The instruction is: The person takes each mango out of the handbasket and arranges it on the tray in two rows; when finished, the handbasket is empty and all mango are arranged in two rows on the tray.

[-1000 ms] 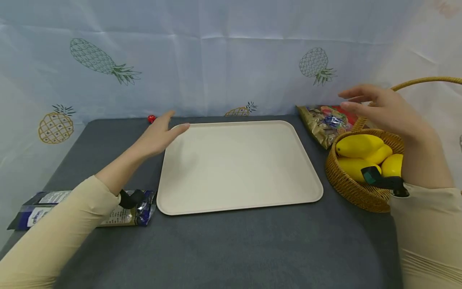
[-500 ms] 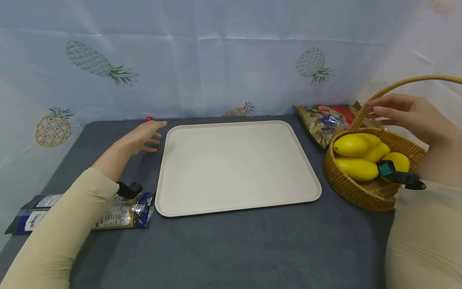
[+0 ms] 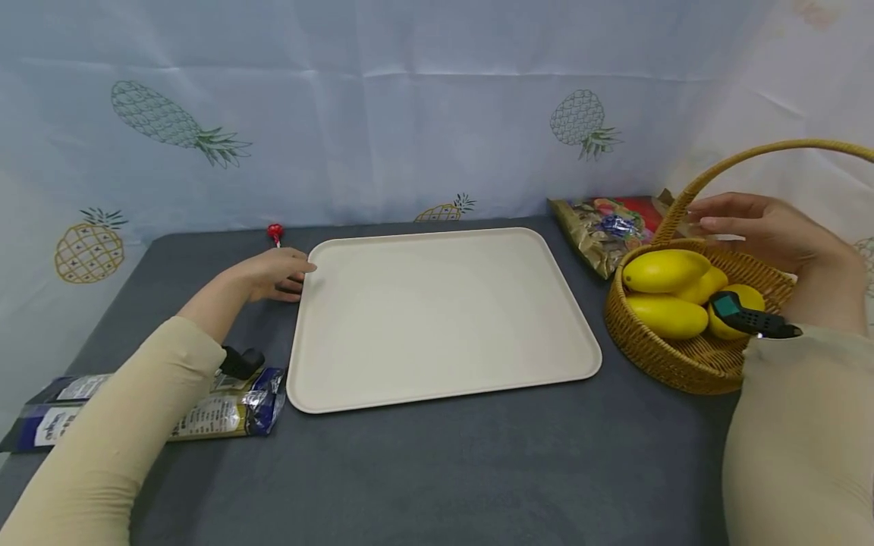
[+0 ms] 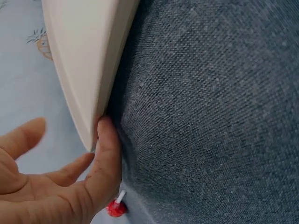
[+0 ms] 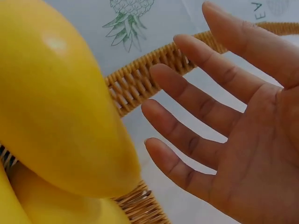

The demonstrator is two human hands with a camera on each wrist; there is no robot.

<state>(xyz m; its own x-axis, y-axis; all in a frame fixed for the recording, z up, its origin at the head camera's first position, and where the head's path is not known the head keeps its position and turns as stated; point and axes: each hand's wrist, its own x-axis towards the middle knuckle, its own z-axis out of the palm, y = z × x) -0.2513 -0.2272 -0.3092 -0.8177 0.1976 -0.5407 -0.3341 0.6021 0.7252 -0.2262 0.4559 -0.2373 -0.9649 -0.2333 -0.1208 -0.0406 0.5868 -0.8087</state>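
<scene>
A cream rectangular tray (image 3: pixel 444 318) lies on the dark grey table. My left hand (image 3: pixel 276 274) is at the tray's far left corner; in the left wrist view its fingertips (image 4: pixel 106 125) touch the tray's outer edge, with the thumb held apart. On the right stands a wicker basket (image 3: pixel 631 341) with a tall handle (image 3: pixel 717 173), holding several yellow mangoes (image 3: pixel 665 271). My right hand (image 3: pixel 771 227) hovers over the basket beside the handle. In the right wrist view its fingers are spread and nearly straight, holding nothing, next to a large mango (image 5: pixel 60 102).
Behind my left hand lies a red lollipop (image 3: pixel 275 232). A blue and silver packet (image 3: pixel 212 415) lies partly under the left forearm. A gold and red bag (image 3: pixel 604 227) rests behind the basket, against a pineapple-print cloth (image 3: pixel 396 136).
My left hand came down from above the tray's far left corner to its edge. My right hand moved right and slightly down, over the basket beside the handle. The view shifted slightly.
</scene>
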